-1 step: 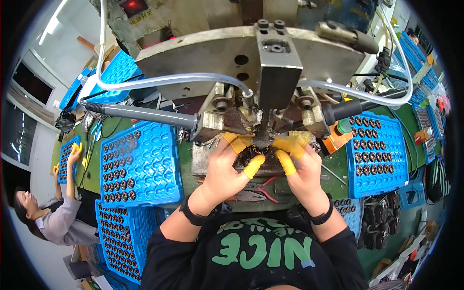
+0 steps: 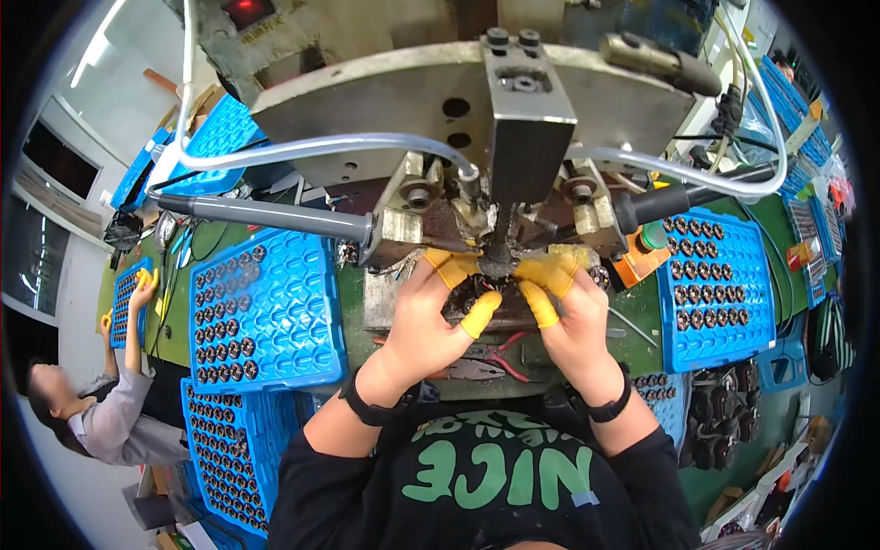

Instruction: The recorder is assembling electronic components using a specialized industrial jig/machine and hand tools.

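Under the machine's metal head, my left hand and my right hand face each other, yellow finger covers on the fingertips. Between them sits a small dark round part with thin wires, mostly hidden by fingers and the machine's dark tip. My left fingers and thumb are closed on its left side. On its right side, my right fingertips are bent in and closed against it. Pliers with red handles lie just below my hands.
Blue trays with dark round parts stand left and right, with a stacked tray lower left. Grey cylinders and clear hoses flank the head. An orange holder stands right. Another person works far left.
My right hand has shifted very slightly to the left. A small red light on the machine's upper left no longer shows. Otherwise the scene looks the same.
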The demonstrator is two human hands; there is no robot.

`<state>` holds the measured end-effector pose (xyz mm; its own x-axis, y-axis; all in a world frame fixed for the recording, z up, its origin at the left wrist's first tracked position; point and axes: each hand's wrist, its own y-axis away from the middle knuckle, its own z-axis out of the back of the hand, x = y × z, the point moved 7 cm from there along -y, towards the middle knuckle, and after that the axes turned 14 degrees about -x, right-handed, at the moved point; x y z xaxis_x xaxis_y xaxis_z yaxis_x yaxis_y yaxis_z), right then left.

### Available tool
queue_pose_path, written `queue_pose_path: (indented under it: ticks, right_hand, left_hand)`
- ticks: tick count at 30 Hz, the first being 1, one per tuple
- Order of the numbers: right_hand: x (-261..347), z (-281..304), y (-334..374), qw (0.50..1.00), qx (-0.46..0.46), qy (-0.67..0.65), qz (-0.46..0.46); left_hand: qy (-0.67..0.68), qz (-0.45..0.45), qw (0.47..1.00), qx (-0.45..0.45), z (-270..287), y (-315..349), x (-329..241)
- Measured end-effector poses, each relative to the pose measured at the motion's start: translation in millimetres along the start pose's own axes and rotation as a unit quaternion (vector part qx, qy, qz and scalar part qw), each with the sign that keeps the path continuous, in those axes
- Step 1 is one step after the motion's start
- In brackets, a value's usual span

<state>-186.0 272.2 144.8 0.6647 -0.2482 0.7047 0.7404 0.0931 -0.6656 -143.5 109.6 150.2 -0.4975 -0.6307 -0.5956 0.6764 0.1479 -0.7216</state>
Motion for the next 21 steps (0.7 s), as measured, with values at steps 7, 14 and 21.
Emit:
queue_pose_path:
  ticks: [7, 14, 21]
  right_hand:
    - [-2, -5, 5, 0.999, 0.014, 0.027, 0.044]
    - [2, 32, 28, 0.997, -0.004, 0.062, 0.056]
    - [-14, 58, 94, 0.978, 0.086, 0.146, 0.120]
  left_hand:
    - [0.037, 0.087, 0.995, 0.039, -5, 5, 18]
    - [0.033, 0.129, 0.989, 0.058, -2, 3, 17]
    - [0.001, 0.129, 0.987, 0.095, -10, 7, 23]
